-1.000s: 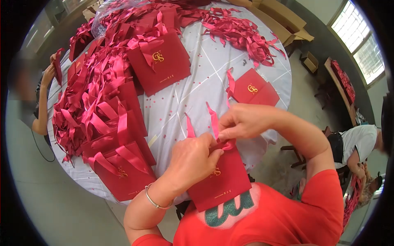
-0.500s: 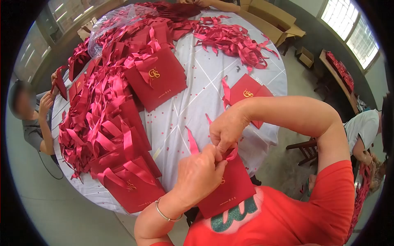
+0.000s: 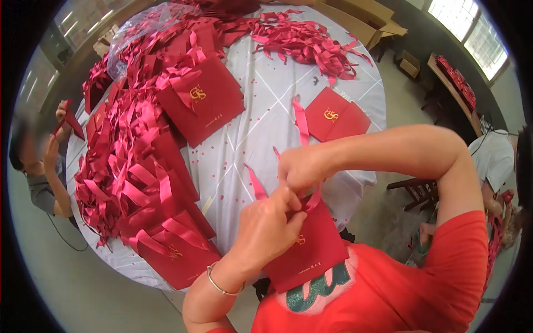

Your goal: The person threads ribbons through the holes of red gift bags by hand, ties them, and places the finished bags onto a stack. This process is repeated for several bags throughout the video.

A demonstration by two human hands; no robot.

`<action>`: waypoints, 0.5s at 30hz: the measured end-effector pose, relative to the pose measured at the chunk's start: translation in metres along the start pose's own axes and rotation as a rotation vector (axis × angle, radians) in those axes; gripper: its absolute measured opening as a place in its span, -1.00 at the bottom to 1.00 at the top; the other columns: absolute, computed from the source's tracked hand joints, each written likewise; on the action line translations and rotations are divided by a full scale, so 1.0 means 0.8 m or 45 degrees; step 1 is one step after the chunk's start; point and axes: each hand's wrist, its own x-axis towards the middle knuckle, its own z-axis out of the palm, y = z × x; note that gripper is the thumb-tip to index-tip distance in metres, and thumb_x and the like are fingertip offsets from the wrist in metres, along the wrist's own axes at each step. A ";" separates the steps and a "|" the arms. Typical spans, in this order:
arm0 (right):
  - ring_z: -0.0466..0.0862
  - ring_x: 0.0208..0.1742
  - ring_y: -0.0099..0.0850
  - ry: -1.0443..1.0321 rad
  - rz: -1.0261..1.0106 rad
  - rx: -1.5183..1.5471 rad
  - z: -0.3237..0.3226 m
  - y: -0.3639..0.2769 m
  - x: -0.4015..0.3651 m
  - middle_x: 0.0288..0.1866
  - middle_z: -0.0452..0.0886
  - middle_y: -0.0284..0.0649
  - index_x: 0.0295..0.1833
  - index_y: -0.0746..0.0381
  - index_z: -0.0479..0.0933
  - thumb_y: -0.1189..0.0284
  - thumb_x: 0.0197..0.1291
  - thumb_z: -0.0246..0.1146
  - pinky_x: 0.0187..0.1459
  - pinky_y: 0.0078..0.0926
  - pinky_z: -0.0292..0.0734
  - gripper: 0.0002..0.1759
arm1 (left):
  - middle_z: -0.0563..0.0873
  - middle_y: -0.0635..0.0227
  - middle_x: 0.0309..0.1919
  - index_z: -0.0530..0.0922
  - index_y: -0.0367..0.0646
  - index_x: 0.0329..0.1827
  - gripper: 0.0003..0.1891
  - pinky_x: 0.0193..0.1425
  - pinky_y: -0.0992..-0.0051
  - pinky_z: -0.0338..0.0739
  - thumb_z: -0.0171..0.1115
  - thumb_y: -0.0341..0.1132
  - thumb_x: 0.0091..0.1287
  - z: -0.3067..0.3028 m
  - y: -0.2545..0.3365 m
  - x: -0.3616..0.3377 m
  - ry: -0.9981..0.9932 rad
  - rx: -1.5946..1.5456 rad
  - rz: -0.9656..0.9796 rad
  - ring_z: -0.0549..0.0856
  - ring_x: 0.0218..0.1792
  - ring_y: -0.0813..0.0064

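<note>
A dark red gift bag [image 3: 313,252] with gold lettering rests at the table's front edge, against my red shirt. My left hand [image 3: 269,227], with a bangle on the wrist, is closed in a pinch at the bag's top edge. Right beside it, my right hand [image 3: 302,167] bends down with curled fingers on the ribbon handle [image 3: 313,198] of the bag. Exactly where the fingertips meet the ribbon is hidden. One loose ribbon end [image 3: 255,183] sticks up left of my hands. Beyond my right forearm lie flat red bags [image 3: 336,115].
Bags with pink ribbons [image 3: 130,150] are heaped along the left of the round table [image 3: 236,133]. Loose ribbons [image 3: 311,47] lie at the back. One person [image 3: 47,172] handles a bag at left; another [image 3: 494,161] sits at right. Cardboard boxes [image 3: 361,19] stand behind.
The view has shifted slightly. My right hand has lifted a little from the bag's top, and my left hand stays at the bag's edge. The person at left still holds up a bag.
</note>
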 end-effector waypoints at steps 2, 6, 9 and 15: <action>0.57 -0.49 -0.50 0.498 -0.225 0.103 -0.009 0.009 0.000 -0.52 0.64 -0.28 -0.36 0.37 0.68 0.36 0.05 0.34 -0.45 -0.42 0.47 -0.75 | 0.75 0.13 -0.47 0.56 -0.18 -0.22 -0.80 -0.29 0.16 0.59 0.39 -0.33 0.20 0.001 -0.002 0.002 -0.014 -0.055 -0.004 0.75 -0.37 0.05; 0.60 -0.44 -0.52 0.823 -0.289 0.159 -0.027 0.028 0.015 -0.50 0.66 -0.19 -0.31 0.40 0.68 0.33 0.13 0.32 -0.36 -0.44 0.53 -0.72 | 0.77 0.12 -0.44 0.58 -0.25 -0.25 -0.78 -0.29 0.31 0.59 0.44 -0.36 0.14 0.008 -0.006 0.007 0.013 0.020 -0.051 0.79 -0.37 0.19; 0.62 -0.42 -0.52 0.924 -0.416 0.163 -0.022 0.037 0.027 -0.49 0.67 -0.16 -0.32 0.40 0.67 0.34 0.15 0.31 -0.33 -0.43 0.54 -0.72 | 0.78 0.13 -0.43 0.61 -0.25 -0.24 -0.78 -0.25 0.31 0.60 0.45 -0.34 0.14 0.008 -0.007 0.009 -0.021 -0.012 -0.091 0.80 -0.35 0.20; 0.63 -0.43 -0.48 1.098 -0.418 0.108 -0.023 0.039 0.034 -0.50 0.67 -0.16 -0.33 0.39 0.66 0.33 0.17 0.32 -0.33 -0.44 0.54 -0.72 | 0.78 0.15 -0.43 0.63 -0.23 -0.23 -0.77 -0.24 0.32 0.60 0.44 -0.33 0.14 0.006 -0.005 0.008 -0.067 -0.002 -0.109 0.79 -0.34 0.19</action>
